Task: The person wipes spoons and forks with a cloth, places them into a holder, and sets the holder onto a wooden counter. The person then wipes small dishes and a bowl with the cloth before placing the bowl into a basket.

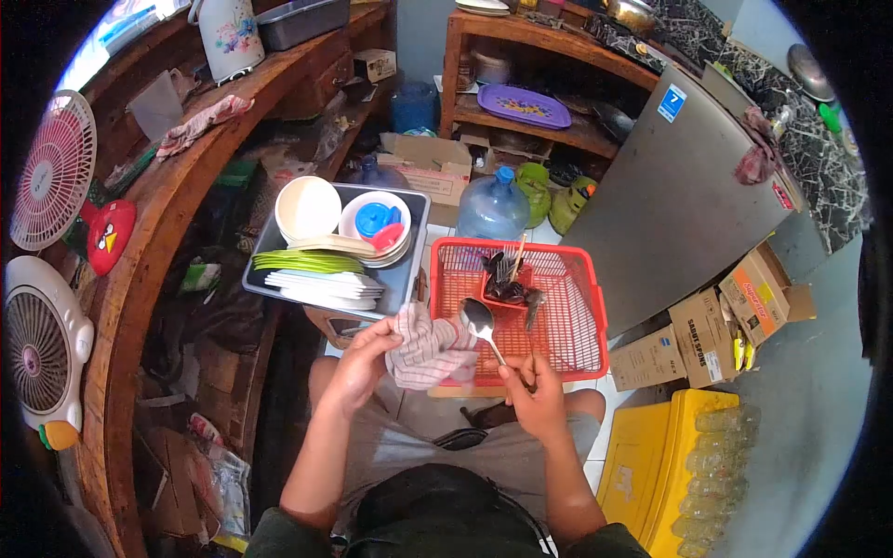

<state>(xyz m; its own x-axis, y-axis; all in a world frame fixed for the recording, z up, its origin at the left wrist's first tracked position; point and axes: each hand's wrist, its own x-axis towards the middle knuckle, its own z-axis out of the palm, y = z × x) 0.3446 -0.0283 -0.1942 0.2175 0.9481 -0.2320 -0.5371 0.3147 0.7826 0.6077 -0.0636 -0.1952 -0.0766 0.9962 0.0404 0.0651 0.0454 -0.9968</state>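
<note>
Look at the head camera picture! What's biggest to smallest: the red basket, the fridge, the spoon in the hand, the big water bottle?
1. Fridge
2. Red basket
3. Big water bottle
4. Spoon

I'm in a cluttered kitchen: a fridge (679,158), stacked plates (321,288), bowls (310,210) and gas cylinders (569,206) surround me.

"What colour is the dishcloth (426,349)?"
"Whitish, with dark and pinkish check lines — and the spoon (478,319) is silver."
"The plates?"
"Some lime-green plates (309,262), some white plates (321,287). The dish tub (418,206) is grey, the lattice-patterned basket (599,302) red."
"And the serving tray (524,106)?"
"Purple — with a yellowish floral pattern."
</note>
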